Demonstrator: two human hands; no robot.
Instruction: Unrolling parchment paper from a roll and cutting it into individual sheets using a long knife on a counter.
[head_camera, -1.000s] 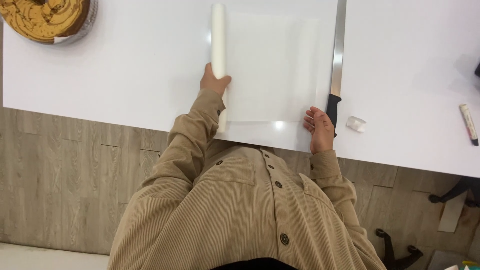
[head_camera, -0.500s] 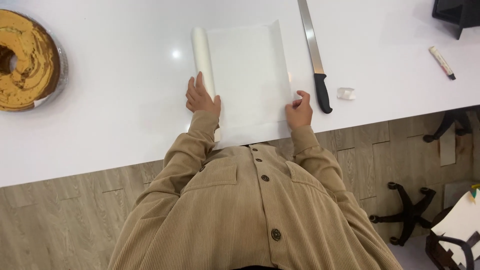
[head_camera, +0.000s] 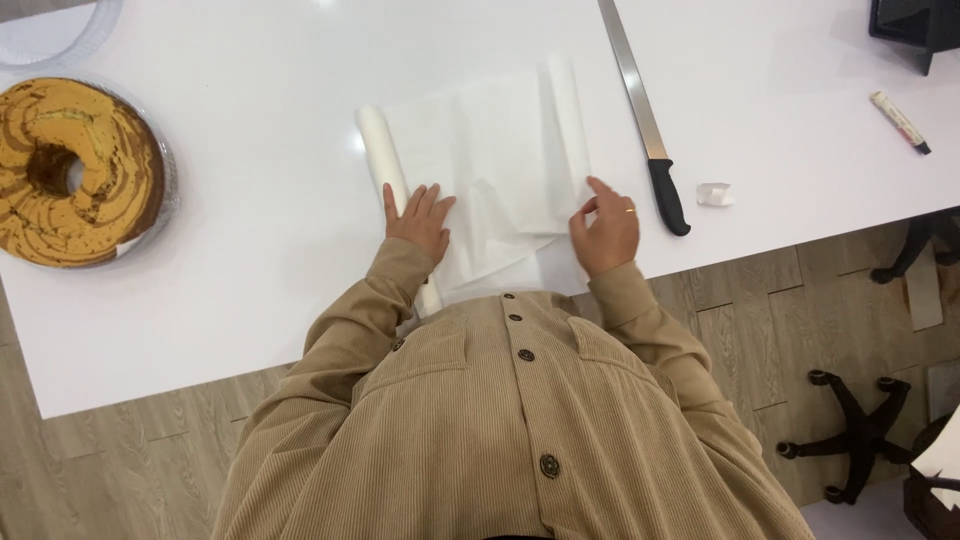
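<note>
A marbled ring cake (head_camera: 75, 170) sits at the table's left edge. The left hand (head_camera: 420, 220) lies flat, fingers spread, on the white paper sheet (head_camera: 490, 170) beside its roll (head_camera: 382, 160). The right hand (head_camera: 605, 230) seems to pinch the sheet's right edge with curled fingers, near a black-handled long knife (head_camera: 645, 120).

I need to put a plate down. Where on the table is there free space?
Bare table lies between the cake and the paper roll, and between the knife and the marker. It is crowded around the paper, where both hands press.
</note>
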